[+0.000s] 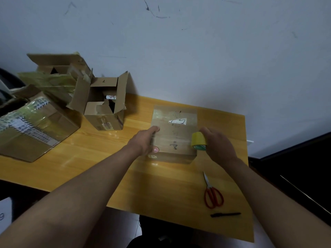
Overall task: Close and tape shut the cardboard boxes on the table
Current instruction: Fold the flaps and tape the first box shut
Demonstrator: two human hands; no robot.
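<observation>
A black pen (pixel 225 214) lay nearest the person, near the front edge of the wooden table (pixel 170 190), on the near right side of the closed box. Just beyond the pen lay red-handled scissors (pixel 212 192), blades shut and pointing away toward the box, well apart from it.

The closed cardboard box (pixel 174 135) stood near the middle of the table, flaps down. Clear tape covered the far part of its lid, with a white label on it; a handwritten mark sat on the near part.

The left hand (pixel 146 142) rested against the left side of the box. Its fingertips reached onto the lid edge and the thumb lay at the near left corner; the fingers were extended and grasped nothing.

The right hand (pixel 217 144) was at the right side of the box. Its fingers were curled around a roll of yellow tape (pixel 198 141), which touched the right edge of the lid.

To the far left of the closed box stood a smaller open box (pixel 105 108), flaps raised, with a dark item and a white label visible inside. Further left lay a large taped box (pixel 34 133) and, behind it, another open box (pixel 59 67), close to the grey wall (pixel 197 51).
</observation>
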